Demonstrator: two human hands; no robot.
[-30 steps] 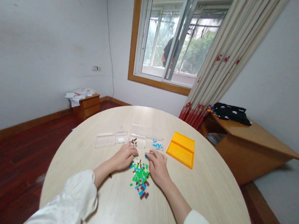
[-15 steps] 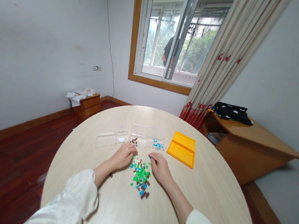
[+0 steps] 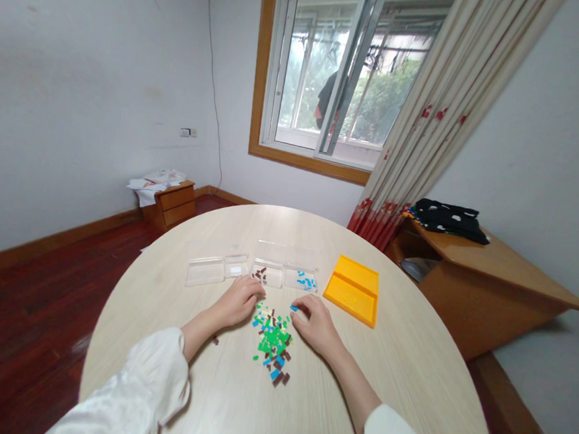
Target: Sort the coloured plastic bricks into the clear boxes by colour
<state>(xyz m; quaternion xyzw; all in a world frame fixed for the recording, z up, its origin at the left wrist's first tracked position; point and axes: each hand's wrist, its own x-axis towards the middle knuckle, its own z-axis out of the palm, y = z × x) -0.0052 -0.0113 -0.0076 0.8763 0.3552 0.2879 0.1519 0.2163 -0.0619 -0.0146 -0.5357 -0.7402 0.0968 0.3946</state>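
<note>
Your R hand [image 3: 317, 322] pinches sm. blue plastic brick [image 3: 294, 308]; L hand [image 3: 239, 300] half-curled beside green/brown/blue plastic brick pile [image 3: 274, 339], can't tell if holding.

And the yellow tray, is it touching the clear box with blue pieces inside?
Apart. The head view shows a strip of bare tabletop between the yellow tray and that clear box.

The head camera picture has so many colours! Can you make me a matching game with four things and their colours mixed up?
Things:
1. Tray at the right
2. Piece touching the right hand
3. Middle of the pile
4. Sleeves

Colours:
A. mostly green
B. white
C. yellow
D. blue

Pairs: 1-C, 2-D, 3-A, 4-B
</note>
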